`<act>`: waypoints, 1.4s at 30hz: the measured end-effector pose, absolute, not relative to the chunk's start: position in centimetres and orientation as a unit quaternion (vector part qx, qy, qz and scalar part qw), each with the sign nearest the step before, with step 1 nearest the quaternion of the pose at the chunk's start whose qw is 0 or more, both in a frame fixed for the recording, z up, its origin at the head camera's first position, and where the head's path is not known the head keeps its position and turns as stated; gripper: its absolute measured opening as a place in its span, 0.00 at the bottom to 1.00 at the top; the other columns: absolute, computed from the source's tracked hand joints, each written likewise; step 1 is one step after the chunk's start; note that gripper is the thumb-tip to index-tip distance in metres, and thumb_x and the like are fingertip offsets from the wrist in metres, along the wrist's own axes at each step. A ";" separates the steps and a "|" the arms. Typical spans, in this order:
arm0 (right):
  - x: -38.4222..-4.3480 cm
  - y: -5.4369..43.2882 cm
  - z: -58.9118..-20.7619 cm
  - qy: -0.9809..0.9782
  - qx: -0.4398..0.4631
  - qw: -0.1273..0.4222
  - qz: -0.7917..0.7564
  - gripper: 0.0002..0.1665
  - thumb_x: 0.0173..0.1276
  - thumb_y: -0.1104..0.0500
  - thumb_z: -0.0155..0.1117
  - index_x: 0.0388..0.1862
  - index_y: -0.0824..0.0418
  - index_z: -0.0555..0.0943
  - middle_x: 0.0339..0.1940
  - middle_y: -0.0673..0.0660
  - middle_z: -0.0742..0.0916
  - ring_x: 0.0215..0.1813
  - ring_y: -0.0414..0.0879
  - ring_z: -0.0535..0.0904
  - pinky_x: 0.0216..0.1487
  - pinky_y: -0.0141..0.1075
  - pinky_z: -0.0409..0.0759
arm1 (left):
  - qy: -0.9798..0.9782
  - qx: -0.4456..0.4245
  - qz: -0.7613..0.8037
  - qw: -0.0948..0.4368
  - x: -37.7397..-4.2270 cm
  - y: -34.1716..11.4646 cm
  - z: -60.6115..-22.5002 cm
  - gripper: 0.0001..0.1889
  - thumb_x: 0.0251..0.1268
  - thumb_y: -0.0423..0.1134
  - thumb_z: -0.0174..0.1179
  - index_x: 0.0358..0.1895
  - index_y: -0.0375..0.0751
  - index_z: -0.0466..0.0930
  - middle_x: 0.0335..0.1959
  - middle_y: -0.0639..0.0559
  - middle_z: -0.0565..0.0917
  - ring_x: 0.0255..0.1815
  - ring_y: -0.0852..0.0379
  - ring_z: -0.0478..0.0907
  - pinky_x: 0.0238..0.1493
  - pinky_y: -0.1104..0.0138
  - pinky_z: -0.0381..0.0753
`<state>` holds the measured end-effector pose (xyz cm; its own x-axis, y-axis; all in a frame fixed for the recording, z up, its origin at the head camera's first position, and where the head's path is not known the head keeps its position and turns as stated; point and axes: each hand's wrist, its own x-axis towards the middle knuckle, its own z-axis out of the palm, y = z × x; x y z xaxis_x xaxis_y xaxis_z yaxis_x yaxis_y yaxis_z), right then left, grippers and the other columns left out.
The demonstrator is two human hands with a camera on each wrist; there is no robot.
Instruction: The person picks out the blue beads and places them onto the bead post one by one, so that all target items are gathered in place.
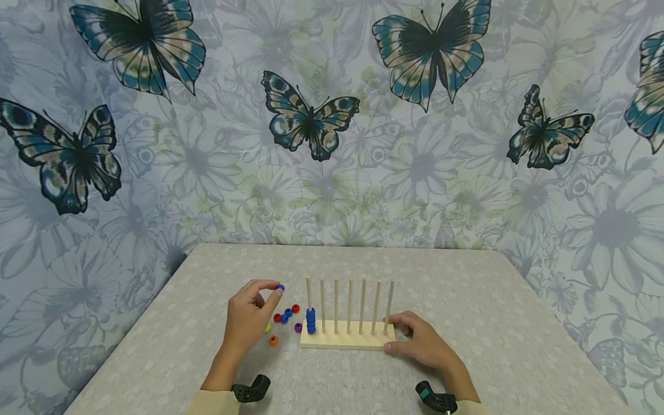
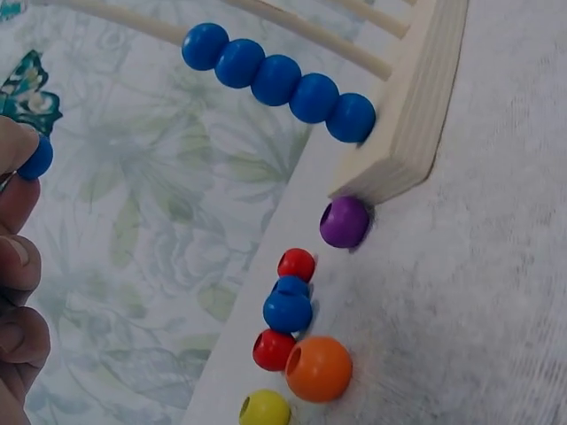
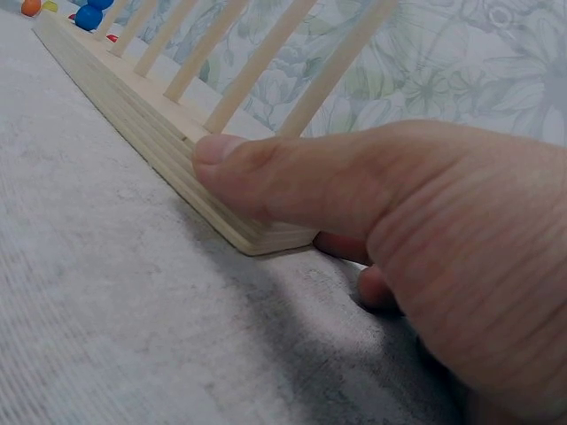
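Note:
Between thumb and forefinger my left hand [image 1: 248,316] pinches a blue bead [image 2: 36,158], held up to the left of a wooden peg rack [image 1: 347,341]. Several upright pegs stand in a row along the rack's base. On the leftmost peg a stack of blue beads [image 1: 310,321] rests down against the base; the other pegs carry no beads. My right hand [image 1: 419,340] grips the right end of the base, its thumb [image 3: 266,173] along the front side and other fingers behind. Loose by the left end lies a purple bead [image 2: 345,222].
Between my left hand and the rack lie loose beads on the patterned tablecloth [image 1: 353,380]: an orange one [image 1: 273,340], a yellow one [image 2: 265,409], two red ones and two blue ones. A butterfly-print wall [image 1: 332,202] rises behind the table.

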<state>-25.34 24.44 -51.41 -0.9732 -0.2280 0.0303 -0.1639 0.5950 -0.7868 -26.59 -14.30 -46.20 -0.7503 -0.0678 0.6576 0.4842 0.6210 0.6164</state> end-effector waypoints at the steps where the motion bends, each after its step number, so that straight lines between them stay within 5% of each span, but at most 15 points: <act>1: -25.3 24.4 -51.4 0.892 -0.107 0.039 -0.438 0.34 0.51 0.44 0.82 0.57 0.47 0.82 0.45 0.49 0.81 0.44 0.46 0.68 0.43 0.35 0.69 | -0.836 -0.127 -0.418 0.331 -26.6 -14.2 -46.1 0.07 0.64 0.43 0.69 0.45 0.54 0.87 0.33 0.63 0.82 0.16 0.64 0.64 0.15 0.71 0.65; 36: -25.7 24.7 -51.2 0.895 -0.108 0.036 -0.432 0.34 0.51 0.43 0.81 0.58 0.45 0.81 0.47 0.47 0.81 0.45 0.46 0.69 0.43 0.36 0.69 | -0.789 -0.187 -0.473 0.345 -27.3 -11.6 -40.2 0.09 0.64 0.41 0.69 0.46 0.55 0.86 0.30 0.61 0.77 0.16 0.63 0.65 0.18 0.70 0.65; 42: -25.7 24.8 -51.3 0.893 -0.108 0.039 -0.434 0.34 0.51 0.43 0.81 0.57 0.44 0.81 0.47 0.47 0.81 0.45 0.46 0.69 0.44 0.36 0.69 | -0.789 -0.195 -0.478 0.333 -26.6 -10.8 -39.2 0.09 0.63 0.35 0.69 0.46 0.48 0.86 0.27 0.57 0.75 0.15 0.63 0.63 0.16 0.69 0.63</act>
<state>-25.67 24.77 -51.33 -0.9735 -0.2275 0.0236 -0.1590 0.5990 -0.7848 -26.58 -10.83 -39.19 -0.7013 -0.0102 0.7128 0.6270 0.4669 0.6236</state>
